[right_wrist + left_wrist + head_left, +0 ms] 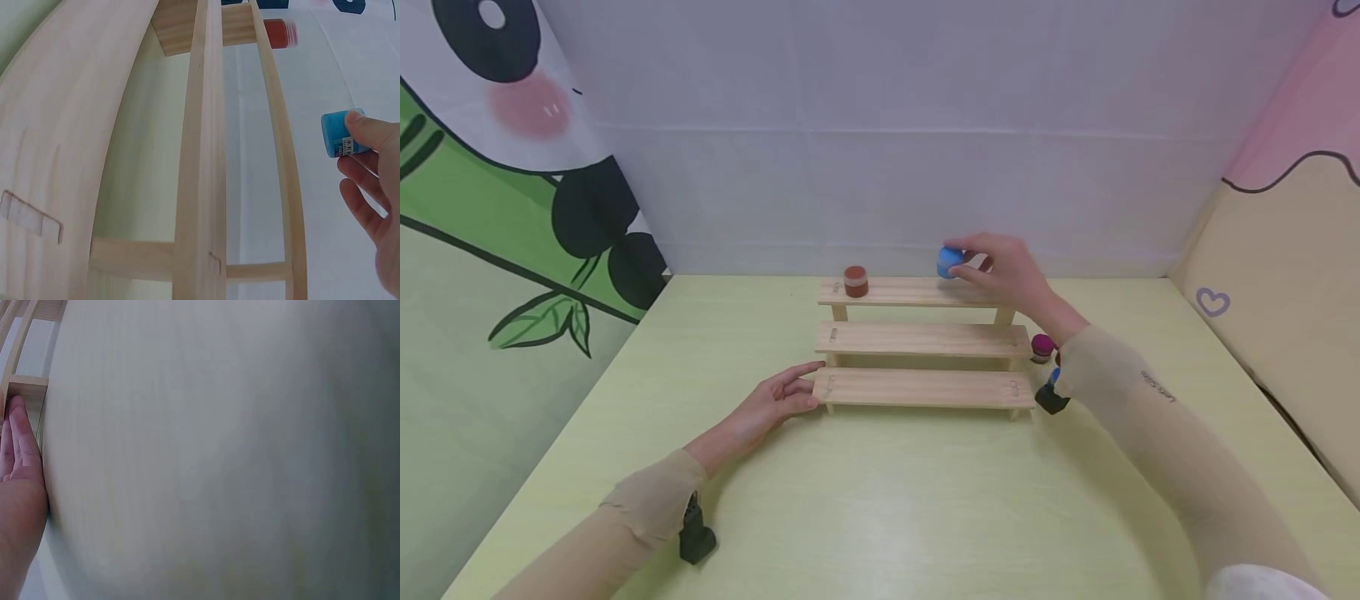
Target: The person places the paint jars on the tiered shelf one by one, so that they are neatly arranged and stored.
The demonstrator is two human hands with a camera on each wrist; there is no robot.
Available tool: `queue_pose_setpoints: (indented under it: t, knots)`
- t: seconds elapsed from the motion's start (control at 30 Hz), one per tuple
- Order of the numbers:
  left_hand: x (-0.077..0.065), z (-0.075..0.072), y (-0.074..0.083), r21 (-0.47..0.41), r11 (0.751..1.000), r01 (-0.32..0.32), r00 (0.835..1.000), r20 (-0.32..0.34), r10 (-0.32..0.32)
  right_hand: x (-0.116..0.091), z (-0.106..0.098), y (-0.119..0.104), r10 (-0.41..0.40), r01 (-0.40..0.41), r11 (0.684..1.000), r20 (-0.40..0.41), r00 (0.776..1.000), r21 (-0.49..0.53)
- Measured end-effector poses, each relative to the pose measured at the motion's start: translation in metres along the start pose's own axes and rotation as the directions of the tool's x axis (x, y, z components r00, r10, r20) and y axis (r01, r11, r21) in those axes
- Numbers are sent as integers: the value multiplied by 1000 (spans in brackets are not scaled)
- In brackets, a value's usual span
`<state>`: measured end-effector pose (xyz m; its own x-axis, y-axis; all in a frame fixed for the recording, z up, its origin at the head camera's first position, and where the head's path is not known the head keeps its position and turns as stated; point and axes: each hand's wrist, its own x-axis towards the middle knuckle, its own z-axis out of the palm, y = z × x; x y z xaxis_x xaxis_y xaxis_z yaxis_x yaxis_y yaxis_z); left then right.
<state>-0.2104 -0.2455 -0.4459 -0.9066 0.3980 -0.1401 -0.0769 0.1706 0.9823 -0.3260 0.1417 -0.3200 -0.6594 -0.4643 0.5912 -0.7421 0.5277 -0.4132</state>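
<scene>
A three-tier wooden rack [925, 339] stands on the table. Above the right part of its top shelf, my right hand [1011, 271] pinches a small blue jar [950, 262] between thumb and fingers. The right wrist view shows a printed label on this blue jar [337, 132], which is held clear of the wood. On the top shelf's left end sits a brown-red jar [856, 282]. My left hand [778, 397] touches the left end of the lowest shelf. Its fingers look fairly straight in the left wrist view, against the rack's end [28, 387].
Right of the rack, a magenta jar [1042, 347] stands on the table [887, 500]. More small jars beside it are mostly hidden by my right sleeve [1120, 400]. A pale wall [887, 192] rises behind the rack, with printed panels at both sides.
</scene>
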Motion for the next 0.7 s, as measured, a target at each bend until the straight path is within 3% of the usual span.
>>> queue_pose_setpoints:
  t: [0.7]
  knots:
    - [1,-1,-1,-1,1000,15,1000,-8,-15,17,33,-17,9,-15,994,59,998,106]
